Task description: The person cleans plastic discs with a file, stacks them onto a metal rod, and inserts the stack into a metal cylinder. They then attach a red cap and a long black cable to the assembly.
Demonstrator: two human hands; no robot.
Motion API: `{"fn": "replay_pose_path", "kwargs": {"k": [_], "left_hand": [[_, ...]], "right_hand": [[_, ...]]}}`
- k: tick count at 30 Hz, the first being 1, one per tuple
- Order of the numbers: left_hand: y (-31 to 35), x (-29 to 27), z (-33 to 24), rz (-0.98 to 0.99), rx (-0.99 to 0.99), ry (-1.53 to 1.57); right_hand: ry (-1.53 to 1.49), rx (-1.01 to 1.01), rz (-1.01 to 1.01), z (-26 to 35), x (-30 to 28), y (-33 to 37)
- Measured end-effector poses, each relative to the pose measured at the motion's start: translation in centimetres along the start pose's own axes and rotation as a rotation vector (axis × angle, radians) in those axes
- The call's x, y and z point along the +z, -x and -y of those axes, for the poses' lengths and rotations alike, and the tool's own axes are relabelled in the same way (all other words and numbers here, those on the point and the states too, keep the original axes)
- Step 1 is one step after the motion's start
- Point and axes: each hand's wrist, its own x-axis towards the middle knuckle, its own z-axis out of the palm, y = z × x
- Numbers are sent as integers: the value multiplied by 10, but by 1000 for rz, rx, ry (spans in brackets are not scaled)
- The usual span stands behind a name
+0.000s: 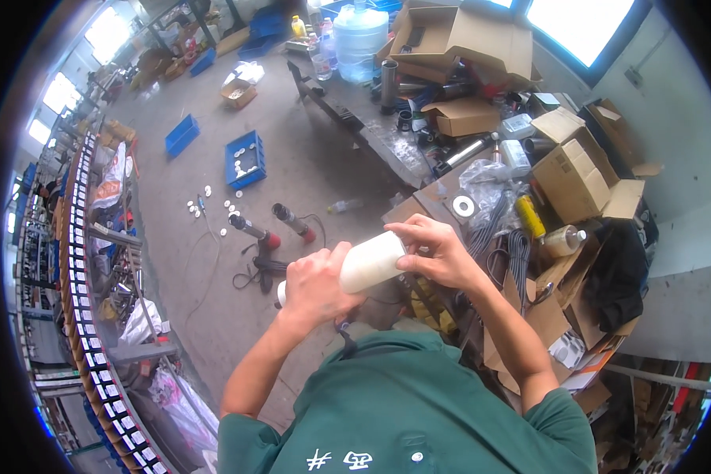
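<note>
A smooth white cylinder (374,261) is held slantwise in front of my chest, its right end higher than its left. My left hand (314,286) wraps round its lower left part, and a small white end shows beyond the palm. At the upper right end, my right hand (437,250) grips the rim, thumb below and fingers over the edge. What is inside that end cannot be seen. Just past my hands, two dark metal cylinders with red ends, one of them a near cylinder (249,227), stand on the floor with black cables.
On the floor are a blue crate (246,160) holding white discs, a second blue bin (183,136) and loose white discs (231,207). A cluttered bench at right carries cardboard boxes (573,178), cables and a white ring (463,206). Shelving (79,261) runs along the left.
</note>
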Motion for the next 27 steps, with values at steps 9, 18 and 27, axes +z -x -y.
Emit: {"fn": "replay_pose_path", "kwargs": {"k": [9, 18, 27], "left_hand": [[37, 41, 40, -56, -14, 479], [122, 97, 140, -227, -503, 1248], [176, 254, 328, 12, -850, 1821]], "right_hand": [[528, 482, -504, -146, -48, 9], [665, 1029, -600, -330, -131, 84], [587, 314, -935, -109, 72, 72]]}}
